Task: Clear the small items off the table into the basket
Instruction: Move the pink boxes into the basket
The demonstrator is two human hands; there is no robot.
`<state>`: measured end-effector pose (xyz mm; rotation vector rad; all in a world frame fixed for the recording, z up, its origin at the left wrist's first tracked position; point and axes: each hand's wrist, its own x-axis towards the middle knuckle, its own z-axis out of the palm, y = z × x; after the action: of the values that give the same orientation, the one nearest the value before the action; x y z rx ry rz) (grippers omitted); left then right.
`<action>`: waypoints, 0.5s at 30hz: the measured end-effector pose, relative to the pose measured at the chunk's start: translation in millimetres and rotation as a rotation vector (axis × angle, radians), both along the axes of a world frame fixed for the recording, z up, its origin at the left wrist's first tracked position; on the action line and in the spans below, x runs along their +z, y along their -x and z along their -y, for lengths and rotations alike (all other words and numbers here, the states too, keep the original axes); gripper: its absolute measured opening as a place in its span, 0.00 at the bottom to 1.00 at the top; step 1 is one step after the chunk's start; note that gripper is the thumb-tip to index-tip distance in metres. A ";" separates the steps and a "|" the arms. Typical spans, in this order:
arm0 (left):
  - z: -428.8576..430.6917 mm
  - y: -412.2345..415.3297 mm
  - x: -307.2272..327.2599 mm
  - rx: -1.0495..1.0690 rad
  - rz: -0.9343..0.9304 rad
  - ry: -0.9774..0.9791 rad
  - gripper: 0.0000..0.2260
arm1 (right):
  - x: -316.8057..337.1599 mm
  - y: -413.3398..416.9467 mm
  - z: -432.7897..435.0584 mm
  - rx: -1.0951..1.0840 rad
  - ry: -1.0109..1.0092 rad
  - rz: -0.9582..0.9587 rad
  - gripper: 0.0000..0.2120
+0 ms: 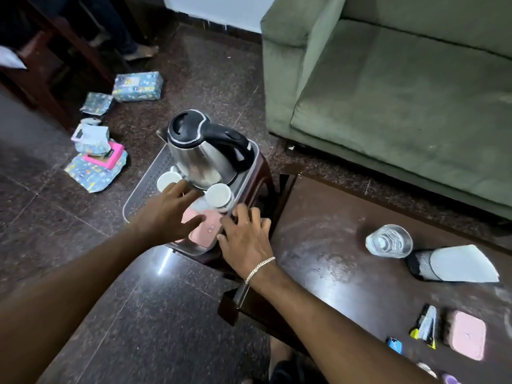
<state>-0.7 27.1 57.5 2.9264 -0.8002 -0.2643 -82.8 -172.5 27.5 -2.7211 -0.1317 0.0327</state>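
Observation:
A grey perforated basket [138, 195] sits on a dark stool [261, 173] left of the table [327, 245]. It holds a steel kettle [205, 151], two white cups [167, 180] [219, 195] and a pink box [209, 231] at its near end. My left hand [166, 209] lies flat over the box with fingers spread and the thumb on its lid. My right hand [246, 239] curls against the box's right side at the basket rim. On the table lie a second pink box [466, 335], a yellow-black item [426, 325] and a small blue item [394, 345].
A water glass [389, 241] and a grey-white pouch [457, 263] lie on the table's far side. A green sofa [388, 92] stands behind it. Wrapped parcels [137, 87] and a pink case [106, 157] lie on the floor at the left. Someone's foot [141, 52] is at the top.

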 end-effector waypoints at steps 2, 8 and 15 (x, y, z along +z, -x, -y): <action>29.5 10.3 6.4 -0.081 0.047 0.072 0.24 | 3.9 13.2 31.2 -0.035 -0.029 0.008 0.13; 156.0 62.3 -0.7 -0.259 -0.025 0.192 0.26 | -4.0 78.5 150.0 -0.211 0.007 -0.025 0.12; 307.2 146.9 -45.1 -0.302 -0.299 0.258 0.24 | -35.4 179.0 289.2 -0.410 0.060 -0.115 0.12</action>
<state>-147.6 -280.1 12.4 2.4445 -1.1254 -0.5604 -261.8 -461.7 -7.9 -2.7430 0.4663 0.0753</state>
